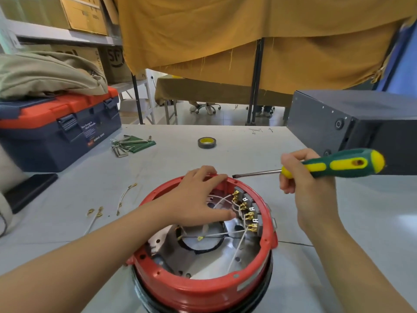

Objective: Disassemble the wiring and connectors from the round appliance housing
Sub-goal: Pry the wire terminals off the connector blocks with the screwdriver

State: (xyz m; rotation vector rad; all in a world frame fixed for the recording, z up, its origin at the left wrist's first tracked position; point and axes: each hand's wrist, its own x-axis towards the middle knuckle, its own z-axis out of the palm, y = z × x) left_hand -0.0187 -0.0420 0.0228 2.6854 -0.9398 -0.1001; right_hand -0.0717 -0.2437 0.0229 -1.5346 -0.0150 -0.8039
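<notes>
One round housing (203,288), red rim, black base, at 6 o'clock on the grey table (225,141). Inside: bare metal floor, white wires (237,245), one row of brass connectors (246,210) along the wall at 2 o'clock. Left hand (198,199) lies over the rim at 12 o'clock, fingers extended, gripping nothing. Right hand (309,188) grips one screwdriver (334,164), tip pointing toward 9 o'clock, above the rim. Loose wires (125,197) at 9 o'clock; one tape roll (207,142) at 12; one toolbox (61,127) at 10.
</notes>
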